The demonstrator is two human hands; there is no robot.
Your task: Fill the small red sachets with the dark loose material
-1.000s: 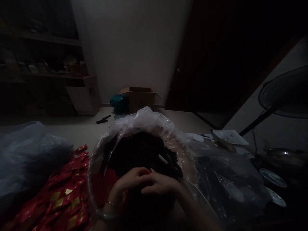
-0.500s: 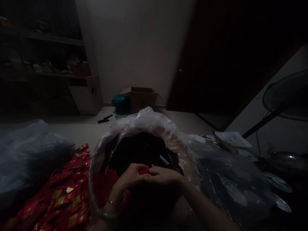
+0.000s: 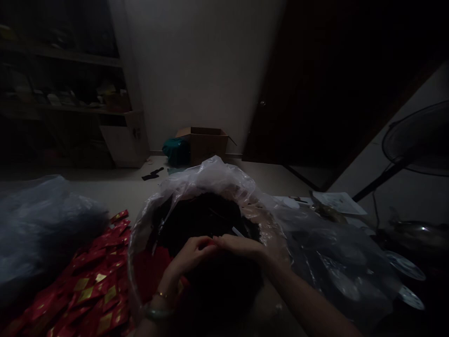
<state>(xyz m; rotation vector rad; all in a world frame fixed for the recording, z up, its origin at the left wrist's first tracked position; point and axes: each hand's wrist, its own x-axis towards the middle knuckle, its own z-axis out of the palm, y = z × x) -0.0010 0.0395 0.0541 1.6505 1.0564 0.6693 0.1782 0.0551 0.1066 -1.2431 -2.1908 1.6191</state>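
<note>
Between my hands, mostly covered by the fingers, is a small red packet; only a sliver of it shows. My left hand is closed around it from the left, a bangle and a bracelet on its wrist. My right hand reaches in from the right, its closed fingers meeting the packet's top. Both are above a dark loose mass, perhaps tea leaves, in a round container lined with a clear plastic bag. A white strip lies on the mass, and red material sits at its left side.
Many red and gold packets are heaped at left beside a large clear plastic bag. Plastic sheeting covers things at right, near patterned dishes. A cardboard box stands by the wall; a fan is at far right.
My right hand has turned, its fingers now covering more of the red packet and part of the white strip. My left hand stays nearly in place. The view has shifted slightly.
</note>
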